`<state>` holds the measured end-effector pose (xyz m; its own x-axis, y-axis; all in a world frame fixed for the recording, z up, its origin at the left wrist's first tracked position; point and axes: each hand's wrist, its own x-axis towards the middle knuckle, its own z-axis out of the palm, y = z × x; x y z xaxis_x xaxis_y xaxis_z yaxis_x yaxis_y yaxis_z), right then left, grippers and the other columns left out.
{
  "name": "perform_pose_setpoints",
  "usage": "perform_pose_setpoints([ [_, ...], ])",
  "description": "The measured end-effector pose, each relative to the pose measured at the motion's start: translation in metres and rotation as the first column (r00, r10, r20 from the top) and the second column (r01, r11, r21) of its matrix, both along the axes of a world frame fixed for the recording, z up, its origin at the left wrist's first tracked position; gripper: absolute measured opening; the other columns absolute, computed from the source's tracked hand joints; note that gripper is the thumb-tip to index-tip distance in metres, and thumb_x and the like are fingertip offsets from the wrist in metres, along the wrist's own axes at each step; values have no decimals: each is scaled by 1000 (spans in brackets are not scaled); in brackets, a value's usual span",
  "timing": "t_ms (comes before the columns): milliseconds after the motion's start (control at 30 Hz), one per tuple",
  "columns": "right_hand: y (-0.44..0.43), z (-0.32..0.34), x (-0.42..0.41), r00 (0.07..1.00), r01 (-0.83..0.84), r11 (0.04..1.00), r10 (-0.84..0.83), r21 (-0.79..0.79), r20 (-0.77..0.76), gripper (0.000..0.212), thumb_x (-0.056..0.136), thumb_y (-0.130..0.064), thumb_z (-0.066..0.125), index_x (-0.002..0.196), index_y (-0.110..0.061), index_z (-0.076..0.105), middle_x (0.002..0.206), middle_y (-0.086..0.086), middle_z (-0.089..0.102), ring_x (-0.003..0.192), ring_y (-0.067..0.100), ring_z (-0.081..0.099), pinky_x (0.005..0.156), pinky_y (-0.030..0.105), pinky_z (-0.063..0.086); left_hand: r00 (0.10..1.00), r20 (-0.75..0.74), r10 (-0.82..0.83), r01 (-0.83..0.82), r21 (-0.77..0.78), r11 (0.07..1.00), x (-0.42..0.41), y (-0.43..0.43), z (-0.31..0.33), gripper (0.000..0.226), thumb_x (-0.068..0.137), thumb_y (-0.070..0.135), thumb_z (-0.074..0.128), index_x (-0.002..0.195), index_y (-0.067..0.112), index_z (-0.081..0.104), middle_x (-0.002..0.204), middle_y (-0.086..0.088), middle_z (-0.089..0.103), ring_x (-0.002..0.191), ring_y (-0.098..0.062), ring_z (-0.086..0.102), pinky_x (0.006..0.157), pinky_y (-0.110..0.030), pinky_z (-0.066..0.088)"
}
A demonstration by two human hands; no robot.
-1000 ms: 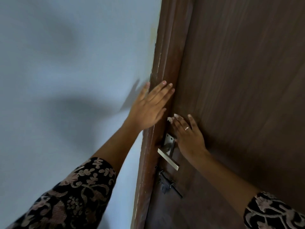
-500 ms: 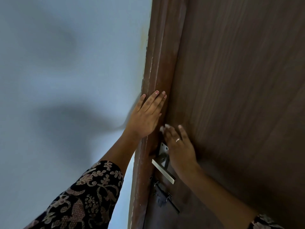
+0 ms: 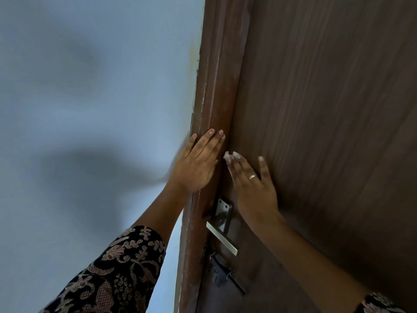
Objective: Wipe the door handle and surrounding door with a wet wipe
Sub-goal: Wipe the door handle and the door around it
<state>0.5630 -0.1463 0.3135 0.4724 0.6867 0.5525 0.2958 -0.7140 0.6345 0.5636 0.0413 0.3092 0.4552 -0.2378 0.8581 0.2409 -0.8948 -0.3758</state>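
Note:
The brown wooden door [image 3: 316, 109] fills the right side. Its silver lever handle [image 3: 222, 238] sits on a metal backplate [image 3: 223, 211] low in the middle. My right hand [image 3: 252, 188] lies flat on the door just above the handle, pressing a white wet wipe [image 3: 229, 157] that peeks out under the fingertips. A ring shows on one finger. My left hand [image 3: 198, 163] rests flat, fingers together, on the reddish-brown door frame [image 3: 214, 86] beside the right hand, holding nothing.
A pale blue wall [image 3: 90, 109] with soft shadows covers the left half. Below the handle a dark sliding bolt latch [image 3: 223, 274] is fixed to the door. My patterned sleeves show at the bottom left and bottom right corners.
My right hand with the wipe has slid up the door, away from the handle's backplate. The left hand stays flat on the frame. The view has shifted slightly.

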Motion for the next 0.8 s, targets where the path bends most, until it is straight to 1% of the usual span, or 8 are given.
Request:
perform_pose_setpoints([
  [167,-35,-24,-14,999,10,976,2,217,-51,66,93,-27,24,150,-7,-3,159,7,-7,146,21,-6,109,53,-21,999,-12,38,-38,-8,999,-3,-2,1,57,97,32,34,150,12,30,157,-4,29,146,-22,24,119,-41,12],
  [267,-50,-78,-31,984,22,998,-12,55,-176,69,97,-29,35,148,-6,-4,157,8,-12,144,21,-11,105,54,-29,998,-40,41,-41,-6,999,-6,-3,2,57,97,34,34,150,13,31,157,-5,30,146,-22,24,118,-42,14],
  [333,-57,-96,-36,984,48,998,-56,-49,-171,58,95,-22,20,149,-11,3,156,6,-8,143,19,-8,103,54,-31,998,-48,50,-50,2,999,-7,-3,3,57,97,35,34,149,13,31,156,-5,30,146,-23,25,118,-42,15],
  [433,-52,-86,-28,985,59,998,-52,35,-167,61,89,-19,9,148,-7,14,158,5,2,145,18,0,108,53,-24,997,-47,58,-58,-8,998,-7,-3,3,57,97,36,32,149,13,31,156,-5,30,145,-22,26,118,-41,15],
  [533,-40,-77,-23,986,72,989,-51,127,-158,62,90,-22,9,148,-3,-2,159,9,-6,146,22,-6,110,54,-20,996,-60,65,-66,-19,998,-6,-4,3,57,98,36,31,150,13,29,157,-4,29,146,-22,25,117,-40,15],
  [633,-39,-103,-25,971,27,999,-22,20,-237,68,94,-26,23,145,1,-13,156,14,-18,143,27,-17,106,52,-22,994,-71,81,-83,-27,996,-7,-5,2,58,98,36,34,150,13,27,158,-4,27,146,-22,24,118,-41,18],
  [733,-43,-116,-35,933,-13,997,-17,-80,-361,62,87,-26,57,140,-1,36,155,16,19,144,27,15,112,49,3,989,-92,115,-118,-23,993,-9,-9,2,59,98,36,36,151,12,25,158,-4,25,146,-22,22,118,-42,18],
  [800,-49,-124,-38,913,-53,998,33,-37,-406,45,73,-26,74,111,-3,68,137,14,53,130,25,47,109,45,25,983,-130,130,-136,-41,990,-13,-12,4,60,98,35,38,152,11,23,159,-5,22,147,-23,19,118,-42,14],
])
